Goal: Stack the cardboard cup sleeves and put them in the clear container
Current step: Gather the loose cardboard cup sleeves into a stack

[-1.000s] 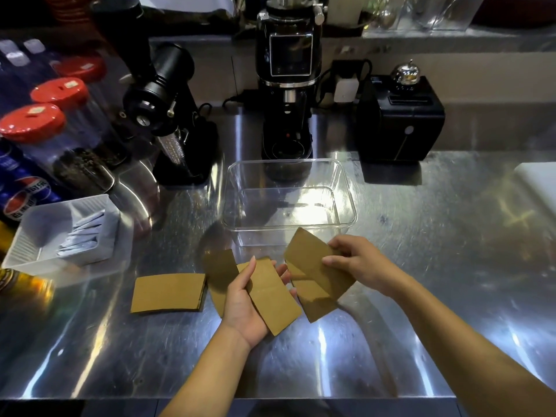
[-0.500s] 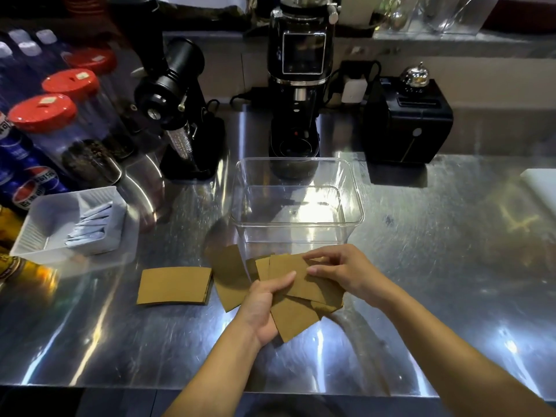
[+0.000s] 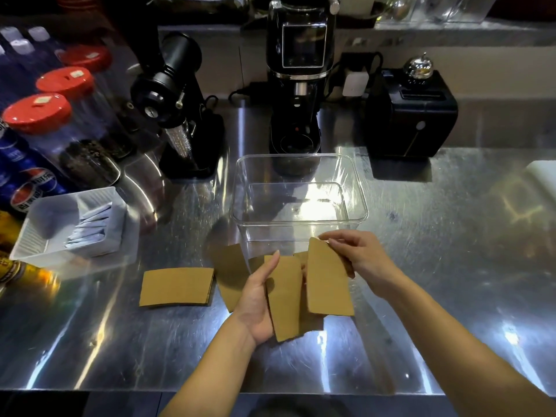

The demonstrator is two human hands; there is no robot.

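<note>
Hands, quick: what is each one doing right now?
Left hand: closed on a cardboard sleeve, with more behind it.
Right hand: pinching another sleeve by its top edge.

Two bare forearms, left hand (image 3: 255, 302) and right hand (image 3: 361, 260) ungloved, sleeveless.

**Open top, crowded back and left**

We see the clear container (image 3: 301, 218) open-topped and unblocked from above. Behind it, along the worktop's (image 3: 451, 266) back edge, two grinders (image 3: 296, 85) and a black box (image 3: 410, 115) stand close. The white tray (image 3: 72, 224) and jars (image 3: 54, 130) crowd the left edge. The right side lies open, as does the front edge.
</note>
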